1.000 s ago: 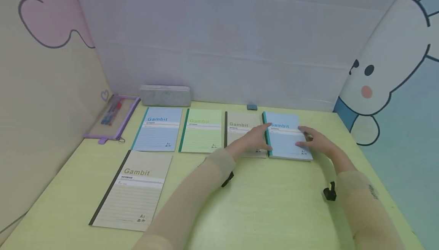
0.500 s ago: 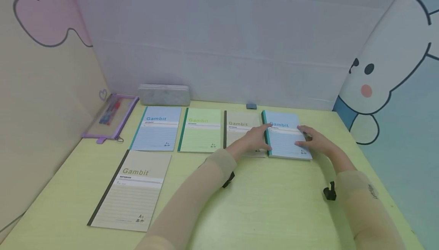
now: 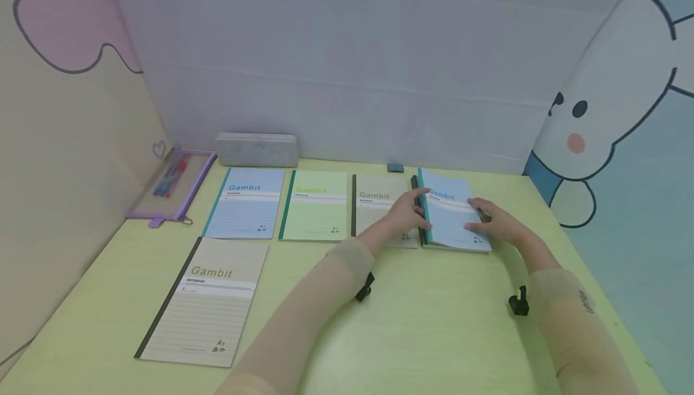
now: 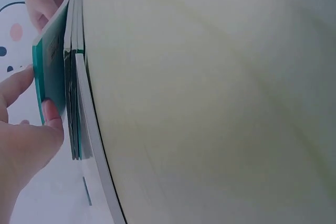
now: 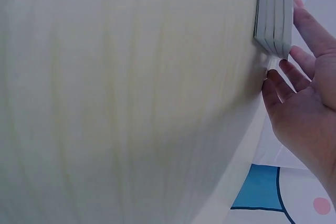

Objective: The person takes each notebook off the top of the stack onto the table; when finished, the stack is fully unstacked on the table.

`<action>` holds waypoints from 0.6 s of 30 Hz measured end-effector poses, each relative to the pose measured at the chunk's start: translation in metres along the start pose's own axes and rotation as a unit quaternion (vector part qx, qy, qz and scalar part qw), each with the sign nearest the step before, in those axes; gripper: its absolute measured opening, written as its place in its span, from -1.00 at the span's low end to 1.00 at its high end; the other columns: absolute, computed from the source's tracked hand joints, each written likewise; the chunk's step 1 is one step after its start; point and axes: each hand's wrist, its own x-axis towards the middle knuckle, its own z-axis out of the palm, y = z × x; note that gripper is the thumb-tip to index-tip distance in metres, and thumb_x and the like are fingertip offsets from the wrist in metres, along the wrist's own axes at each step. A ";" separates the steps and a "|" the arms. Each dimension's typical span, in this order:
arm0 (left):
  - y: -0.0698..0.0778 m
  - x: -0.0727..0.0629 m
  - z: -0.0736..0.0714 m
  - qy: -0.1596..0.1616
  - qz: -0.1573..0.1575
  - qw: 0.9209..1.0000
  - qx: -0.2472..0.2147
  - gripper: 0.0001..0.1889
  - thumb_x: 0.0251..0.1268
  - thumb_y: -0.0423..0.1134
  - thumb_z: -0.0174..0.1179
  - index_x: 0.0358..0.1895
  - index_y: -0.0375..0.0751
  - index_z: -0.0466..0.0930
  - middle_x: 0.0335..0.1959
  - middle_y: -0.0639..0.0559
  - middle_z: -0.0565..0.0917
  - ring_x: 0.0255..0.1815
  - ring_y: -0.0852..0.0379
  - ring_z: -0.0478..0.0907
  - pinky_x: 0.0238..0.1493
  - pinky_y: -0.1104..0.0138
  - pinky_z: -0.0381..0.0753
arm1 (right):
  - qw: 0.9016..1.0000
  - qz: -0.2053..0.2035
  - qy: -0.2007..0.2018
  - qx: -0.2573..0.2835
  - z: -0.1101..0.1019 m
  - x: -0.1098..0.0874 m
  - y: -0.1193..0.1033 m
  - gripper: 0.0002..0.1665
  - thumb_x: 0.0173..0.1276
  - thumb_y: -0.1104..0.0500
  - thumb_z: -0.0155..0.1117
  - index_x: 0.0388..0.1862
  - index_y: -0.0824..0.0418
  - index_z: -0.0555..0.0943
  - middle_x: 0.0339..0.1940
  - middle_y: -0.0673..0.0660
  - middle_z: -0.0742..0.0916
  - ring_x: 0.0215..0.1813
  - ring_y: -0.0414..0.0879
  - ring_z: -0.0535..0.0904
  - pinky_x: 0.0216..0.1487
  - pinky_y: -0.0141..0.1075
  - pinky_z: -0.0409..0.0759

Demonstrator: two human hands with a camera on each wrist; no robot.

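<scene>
A blue "Gambit" notebook [image 3: 449, 205] lies on top of a stack at the right of the row, its teal spine edge raised. My left hand [image 3: 403, 213] pinches that spine edge; in the left wrist view the thumb [image 4: 51, 113] is on the underside. Beneath it shows a dark-spined notebook [image 3: 416, 202], with several layered notebooks [image 4: 73, 61] seen edge-on. My right hand [image 3: 501, 221] rests its fingers on the stack's right edge, fingers loosely bent in the right wrist view. Left of the stack, a beige notebook [image 3: 374, 193] is partly hidden by my left hand.
A green notebook [image 3: 314, 208] and another blue notebook [image 3: 245, 202] continue the row. Nearer lies a beige notebook [image 3: 203, 304]. Behind are a purple-edged pen pouch [image 3: 197, 196], a grey case [image 3: 257, 150] and a small dark block [image 3: 395, 167]. Walls border the table.
My left hand has raised the spine side of the top blue notebook, uncovering a dark spine below it. My right hand stays at the stack's right edge.
</scene>
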 end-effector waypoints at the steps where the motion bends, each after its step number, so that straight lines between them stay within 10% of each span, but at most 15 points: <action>1: 0.000 0.000 0.001 0.002 -0.006 1.000 -0.018 -0.09 -0.07 -0.49 0.41 0.42 0.02 0.20 0.00 -0.01 0.53 -0.24 0.19 0.49 -0.36 0.35 0.54 | 1.000 0.001 0.000 0.001 0.000 0.000 0.001 0.13 0.21 -0.22 0.28 0.51 0.28 -0.04 0.49 0.44 0.01 0.47 0.41 -0.18 0.37 0.30 -0.15; 18: 0.006 -0.001 0.010 0.010 -0.009 0.997 -0.076 -0.06 -0.11 -0.64 0.33 0.41 0.06 0.22 0.37 0.04 0.33 0.05 0.06 0.56 -0.11 0.34 0.62 | 0.997 0.027 0.056 0.049 -0.001 -0.001 -0.002 0.02 0.33 -0.15 0.19 0.54 0.18 -0.10 0.46 0.41 0.15 0.41 0.39 0.09 0.33 0.27 0.05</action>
